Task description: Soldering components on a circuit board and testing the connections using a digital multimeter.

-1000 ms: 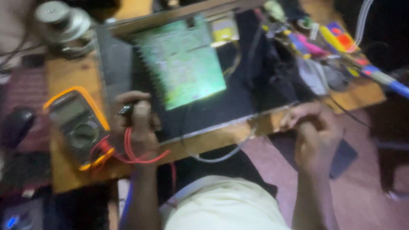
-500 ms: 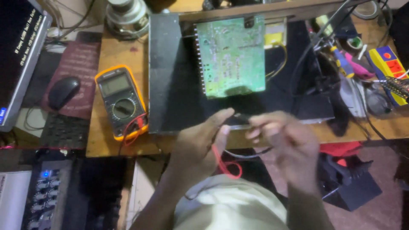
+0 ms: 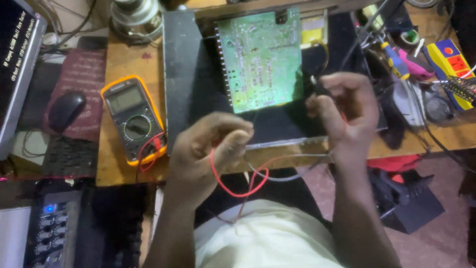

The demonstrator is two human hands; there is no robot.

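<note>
My left hand (image 3: 208, 149) is closed around a red test lead wire (image 3: 238, 191) that loops down below the bench edge. My right hand (image 3: 344, 109) pinches a thin dark probe at the right edge of a green circuit board (image 3: 258, 54). The board lies solder side up in a dark open chassis (image 3: 191, 84). A yellow-cased multimeter (image 3: 133, 118) sits left of the chassis, with red and black leads plugged in at its bottom.
A wooden bench (image 3: 119, 164) holds the chassis. A mouse (image 3: 66, 110) on a dark red pad and a monitor edge (image 3: 17, 64) lie left. Screwdrivers and tools (image 3: 411, 62) clutter the right. A metal motor part (image 3: 136, 17) stands at the back.
My hands have moved apart: the left stays low with the red lead, the right has risen to the board's right edge. The camera has steadied over the bench.
</note>
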